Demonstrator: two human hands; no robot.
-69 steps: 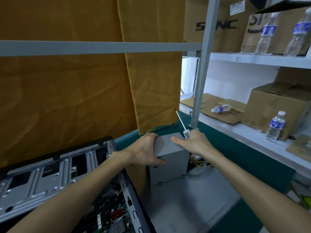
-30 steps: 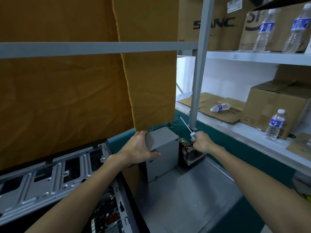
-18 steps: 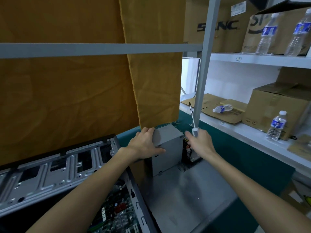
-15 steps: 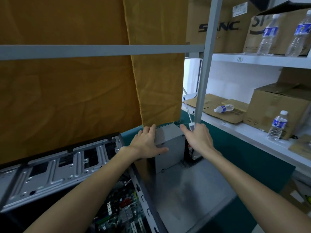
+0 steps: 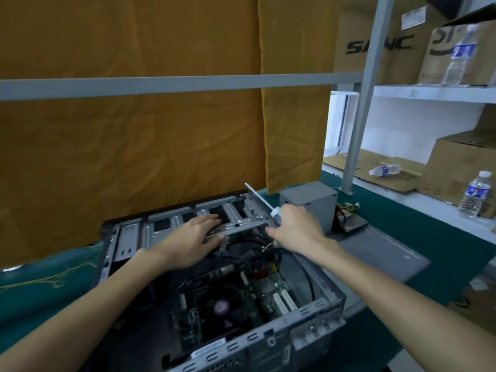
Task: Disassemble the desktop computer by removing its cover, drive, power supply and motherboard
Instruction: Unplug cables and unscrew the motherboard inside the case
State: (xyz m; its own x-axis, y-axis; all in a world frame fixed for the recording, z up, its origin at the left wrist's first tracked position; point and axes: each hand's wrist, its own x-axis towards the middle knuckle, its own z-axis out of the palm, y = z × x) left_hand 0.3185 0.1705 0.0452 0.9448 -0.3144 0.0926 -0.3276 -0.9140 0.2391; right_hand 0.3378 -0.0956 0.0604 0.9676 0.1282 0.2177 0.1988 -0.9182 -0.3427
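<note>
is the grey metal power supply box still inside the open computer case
No, the grey metal power supply box stands on the green table beside the open computer case, outside its frame.

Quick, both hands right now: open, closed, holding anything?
Left hand: open, fingers flat on the metal drive bracket.
Right hand: closed around the screwdriver.
</note>
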